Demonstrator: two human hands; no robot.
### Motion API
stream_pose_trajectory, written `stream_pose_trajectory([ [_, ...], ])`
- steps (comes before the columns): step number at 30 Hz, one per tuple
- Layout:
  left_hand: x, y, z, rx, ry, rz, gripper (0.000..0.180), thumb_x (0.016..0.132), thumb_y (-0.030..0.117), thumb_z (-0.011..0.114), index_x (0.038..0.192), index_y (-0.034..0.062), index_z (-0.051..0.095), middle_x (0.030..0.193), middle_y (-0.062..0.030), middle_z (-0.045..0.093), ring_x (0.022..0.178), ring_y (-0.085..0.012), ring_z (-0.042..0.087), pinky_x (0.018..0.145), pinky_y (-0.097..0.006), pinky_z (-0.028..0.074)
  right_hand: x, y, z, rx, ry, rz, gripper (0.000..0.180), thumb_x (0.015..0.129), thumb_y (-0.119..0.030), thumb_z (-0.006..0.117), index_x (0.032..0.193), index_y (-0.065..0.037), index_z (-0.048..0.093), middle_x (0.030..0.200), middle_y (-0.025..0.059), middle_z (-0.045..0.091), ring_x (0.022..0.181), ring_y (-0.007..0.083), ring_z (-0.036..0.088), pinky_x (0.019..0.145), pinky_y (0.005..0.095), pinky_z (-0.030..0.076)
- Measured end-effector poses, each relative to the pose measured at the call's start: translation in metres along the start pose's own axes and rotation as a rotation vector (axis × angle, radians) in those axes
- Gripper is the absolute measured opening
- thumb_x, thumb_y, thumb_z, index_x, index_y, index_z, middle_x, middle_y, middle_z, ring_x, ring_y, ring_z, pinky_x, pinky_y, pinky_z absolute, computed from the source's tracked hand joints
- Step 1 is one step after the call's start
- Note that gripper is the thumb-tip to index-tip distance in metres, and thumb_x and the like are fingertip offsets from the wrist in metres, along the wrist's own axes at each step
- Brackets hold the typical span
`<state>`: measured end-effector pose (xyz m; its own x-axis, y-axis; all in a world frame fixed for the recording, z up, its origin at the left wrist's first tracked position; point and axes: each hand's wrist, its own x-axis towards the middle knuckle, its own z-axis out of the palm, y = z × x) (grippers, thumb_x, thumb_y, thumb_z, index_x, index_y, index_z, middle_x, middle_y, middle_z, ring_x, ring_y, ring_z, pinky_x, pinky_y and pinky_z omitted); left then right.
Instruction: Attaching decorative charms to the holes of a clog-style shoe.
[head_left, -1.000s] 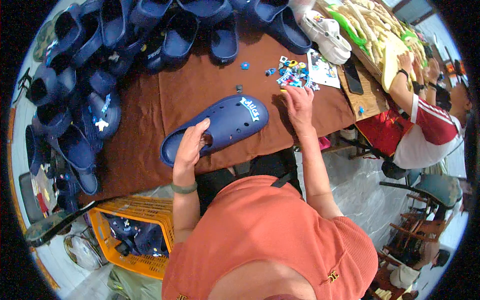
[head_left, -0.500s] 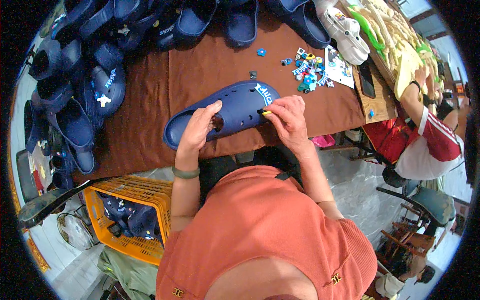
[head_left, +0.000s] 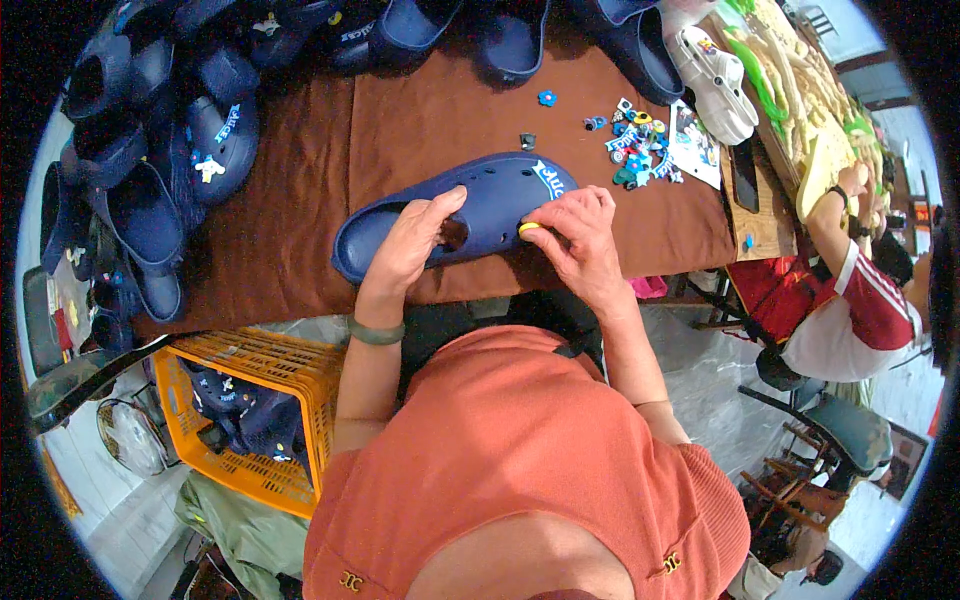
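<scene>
A navy blue clog [head_left: 485, 205] lies across the brown tablecloth in front of me, its toe to the right. My left hand [head_left: 402, 252] grips it at the opening, thumb on top and the other fingers partly hidden. Between the thumb and fingers of my right hand [head_left: 580, 240] is a small yellow shoe charm [head_left: 529, 229], pressed against the clog's upper beside its holes. A blue-and-white lettered charm [head_left: 552, 180] sits on the toe, partly covered by my right hand. Beyond the clog lie a small dark piece [head_left: 528, 141] and a blue flower charm [head_left: 547, 98].
A pile of colourful charms [head_left: 640, 150] lies beside a white card [head_left: 697, 145]. Navy clogs [head_left: 145, 215] crowd the left and far edges. A white clog [head_left: 717, 85] and phone [head_left: 745, 178] lie right. A yellow crate [head_left: 320, 400] holds clogs; a co-worker [head_left: 850, 300] sits right.
The yellow charm has come down against the clog, its dark underside now out of sight. My right hand covers more of the lettered charm. The whole view has shifted slightly.
</scene>
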<state>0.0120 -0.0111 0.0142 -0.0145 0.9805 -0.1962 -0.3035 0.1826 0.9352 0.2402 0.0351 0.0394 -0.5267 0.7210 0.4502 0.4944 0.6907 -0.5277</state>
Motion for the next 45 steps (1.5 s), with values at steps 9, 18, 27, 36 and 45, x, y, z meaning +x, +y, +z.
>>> stream_pose_trajectory([
  [9,0.007,0.006,-0.010,0.132,-0.111,-0.139,0.031,0.099,0.023,0.050,0.115,0.0025,0.065,0.094,-0.0061,0.062,0.083,-0.0144,0.057,0.076,-0.027,0.044,0.006,-0.006,-0.006,0.088,-0.055,0.078,0.015,0.075,-0.019,0.077,0.082,-0.012,0.065,0.080,0.0005,0.062,0.085,0.0193,0.054,0.095,0.0392,0.031],
  [18,0.007,0.018,-0.002,0.008,-0.160,-0.170,0.036,0.098,0.036,0.052,0.075,0.0078,0.056,0.077,0.0058,0.053,0.073,-0.0052,0.046,0.066,-0.026,0.039,0.003,-0.017,0.004,0.113,-0.019,0.024,0.015,0.074,-0.017,0.077,0.083,-0.013,0.066,0.079,-0.0018,0.063,0.084,0.0180,0.056,0.096,0.0417,0.030],
  [27,0.002,0.027,0.006,0.405,-0.461,0.108,0.036,0.087,0.035,0.069,0.093,-0.0005,0.067,0.076,-0.0044,0.065,0.071,-0.0155,0.058,0.068,-0.034,0.047,0.003,-0.011,0.010,0.063,-0.025,0.053,0.021,0.073,-0.017,0.078,0.086,-0.010,0.063,0.091,0.0040,0.059,0.094,0.0235,0.053,0.090,0.0389,0.035],
  [36,0.005,0.002,0.002,0.664,-0.376,0.245,0.040,0.079,0.031,0.077,0.068,-0.0028,0.059,0.063,-0.0210,0.055,0.053,-0.0226,0.056,0.050,-0.039,0.041,0.015,-0.004,0.010,0.112,-0.159,0.064,0.024,0.081,-0.031,0.072,0.089,-0.013,0.057,0.088,0.0041,0.054,0.092,0.0253,0.049,0.094,0.0426,0.028],
  [45,0.003,0.001,0.016,0.879,-0.187,0.418,0.037,0.080,0.030,0.077,0.065,-0.0002,0.060,0.055,-0.0197,0.051,0.045,-0.0298,0.052,0.044,-0.038,0.037,-0.003,0.005,0.024,0.245,0.064,0.100,0.012,0.080,-0.022,0.073,0.083,-0.014,0.064,0.083,-0.0022,0.062,0.088,0.0191,0.054,0.095,0.0401,0.028],
])
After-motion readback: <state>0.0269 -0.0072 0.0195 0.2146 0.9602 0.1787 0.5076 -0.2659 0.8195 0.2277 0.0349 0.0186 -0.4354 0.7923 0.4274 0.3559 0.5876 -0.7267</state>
